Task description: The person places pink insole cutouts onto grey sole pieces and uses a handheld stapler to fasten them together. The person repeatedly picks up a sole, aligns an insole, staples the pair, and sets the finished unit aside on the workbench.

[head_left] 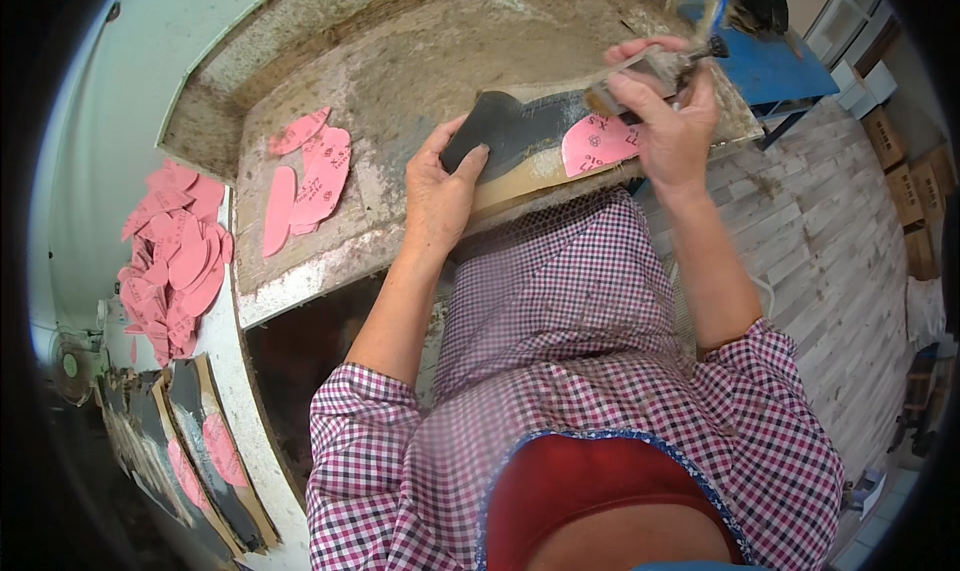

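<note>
A dark, shoe-sole-shaped sheet [515, 136] lies over a tan board [535, 174] at the near edge of the crusted bench. My left hand [442, 186] grips its left end, thumb on top. In my right hand [672, 116] is a grimy metal spray gun [648, 71], its nozzle end pointing left, over the sheet's right part. Beneath that hand, a pink printed insole piece [592, 146] covers part of the sheet. My right fingers wrap round the gun and hide some of its body.
Several pink pieces [322, 176] lie on the bench's left side. A larger pink pile [180, 261] sits on the white ledge. Below it are dark strips [205, 441] with pink pieces. A raised, crusted wall [300, 31] rims the bench. Behind the right hand stands a blue table [775, 71].
</note>
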`<action>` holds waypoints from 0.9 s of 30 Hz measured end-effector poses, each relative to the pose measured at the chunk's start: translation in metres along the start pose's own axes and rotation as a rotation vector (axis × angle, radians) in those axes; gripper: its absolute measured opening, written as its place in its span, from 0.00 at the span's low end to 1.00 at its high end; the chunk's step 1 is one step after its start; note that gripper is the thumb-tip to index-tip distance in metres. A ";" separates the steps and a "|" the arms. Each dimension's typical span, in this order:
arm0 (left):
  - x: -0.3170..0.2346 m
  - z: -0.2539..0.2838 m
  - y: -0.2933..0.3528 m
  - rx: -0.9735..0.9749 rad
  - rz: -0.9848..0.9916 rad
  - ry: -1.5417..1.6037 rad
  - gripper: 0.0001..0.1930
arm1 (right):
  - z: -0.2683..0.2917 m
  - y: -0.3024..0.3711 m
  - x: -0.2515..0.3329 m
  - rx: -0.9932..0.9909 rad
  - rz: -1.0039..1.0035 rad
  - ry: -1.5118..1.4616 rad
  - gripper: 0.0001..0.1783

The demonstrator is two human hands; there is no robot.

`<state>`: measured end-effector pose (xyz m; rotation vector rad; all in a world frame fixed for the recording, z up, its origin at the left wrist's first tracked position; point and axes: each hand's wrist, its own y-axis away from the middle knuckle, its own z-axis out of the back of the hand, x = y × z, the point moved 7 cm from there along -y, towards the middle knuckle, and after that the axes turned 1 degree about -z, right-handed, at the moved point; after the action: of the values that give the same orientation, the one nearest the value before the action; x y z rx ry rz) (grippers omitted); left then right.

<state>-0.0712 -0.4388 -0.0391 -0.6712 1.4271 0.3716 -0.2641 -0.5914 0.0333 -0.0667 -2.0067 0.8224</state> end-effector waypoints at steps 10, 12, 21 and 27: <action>0.003 -0.001 0.003 0.000 0.012 0.066 0.17 | 0.035 -0.007 0.021 -0.042 0.056 0.211 0.23; 0.001 -0.002 0.002 0.000 0.018 0.072 0.17 | 0.053 -0.014 0.029 -0.068 0.103 0.112 0.24; -0.080 0.003 -0.024 0.001 -0.294 -0.184 0.16 | 0.061 -0.022 0.070 -0.034 0.203 -0.171 0.23; -0.170 -0.042 -0.030 0.281 -0.969 -0.550 0.14 | 0.053 -0.024 0.091 0.027 0.234 -0.215 0.22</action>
<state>-0.1073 -0.4620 0.1330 -0.8592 0.5054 -0.3846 -0.3507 -0.6055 0.0970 -0.2089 -2.2175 1.0416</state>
